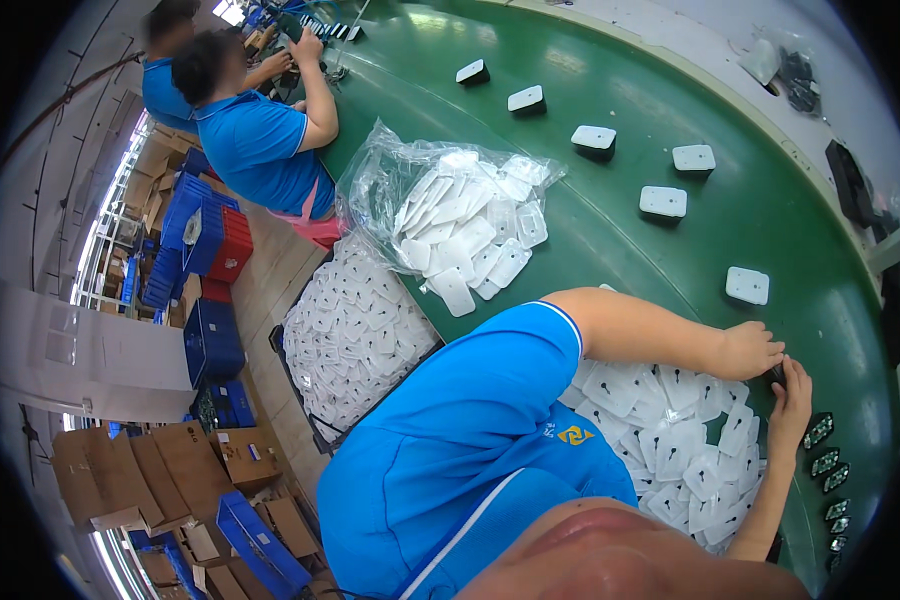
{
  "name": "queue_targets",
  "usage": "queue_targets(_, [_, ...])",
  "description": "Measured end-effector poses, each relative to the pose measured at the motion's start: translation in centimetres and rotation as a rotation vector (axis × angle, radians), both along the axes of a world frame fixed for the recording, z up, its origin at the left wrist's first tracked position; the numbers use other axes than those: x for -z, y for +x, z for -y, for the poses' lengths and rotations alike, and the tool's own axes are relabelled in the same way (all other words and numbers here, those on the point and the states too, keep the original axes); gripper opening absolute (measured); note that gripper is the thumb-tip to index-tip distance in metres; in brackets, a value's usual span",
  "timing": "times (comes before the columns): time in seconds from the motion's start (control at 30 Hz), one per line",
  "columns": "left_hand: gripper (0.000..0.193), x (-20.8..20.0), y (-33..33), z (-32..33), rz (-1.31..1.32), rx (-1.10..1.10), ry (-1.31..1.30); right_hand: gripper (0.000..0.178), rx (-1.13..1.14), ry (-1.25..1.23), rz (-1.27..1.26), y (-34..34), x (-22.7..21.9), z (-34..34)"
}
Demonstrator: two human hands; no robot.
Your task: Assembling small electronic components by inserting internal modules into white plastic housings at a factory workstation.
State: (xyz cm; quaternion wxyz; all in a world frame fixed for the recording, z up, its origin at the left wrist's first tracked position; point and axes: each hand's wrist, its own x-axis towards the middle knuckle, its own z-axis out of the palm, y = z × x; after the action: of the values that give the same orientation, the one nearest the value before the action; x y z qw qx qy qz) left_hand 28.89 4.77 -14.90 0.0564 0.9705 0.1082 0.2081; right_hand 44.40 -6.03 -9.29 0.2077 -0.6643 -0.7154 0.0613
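My left hand (751, 350) and my right hand (792, 402) meet over the green work surface at the right. Their fingers are closed around a small dark piece (776, 375), mostly hidden between them; its kind cannot be made out. Just below my left forearm lies a heap of white rounded plastic covers (678, 440), many showing a small dark mark. Close by my right hand, several small green-and-black circuit boards (818, 430) run in a row along the surface. A black block with a white cover on top (747, 287) stands beyond my left hand.
Several more white-topped black blocks (662, 203) stand spaced along the green belt (590, 60). A clear bag (375, 180) spills white covers (480, 225) beside a full crate of them (340, 335). Two co-workers in blue shirts (260, 140) work at the far left; cartons (170, 460) and blue bins (215, 345) stand behind.
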Motion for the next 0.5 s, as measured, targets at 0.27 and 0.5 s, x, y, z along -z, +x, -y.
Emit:
queue_targets(0.27, [0.026,-1.4,2.1,1.1,0.005,-0.068,0.193,0.046,0.068,-0.39,-0.605,3.4,-1.4,-2.7])
queue_targets(0.5, [0.022,-0.9,1.7,1.3,0.113,-0.138,0.348,0.044,0.093,-0.271,-0.602,2.4,-0.4,-2.0])
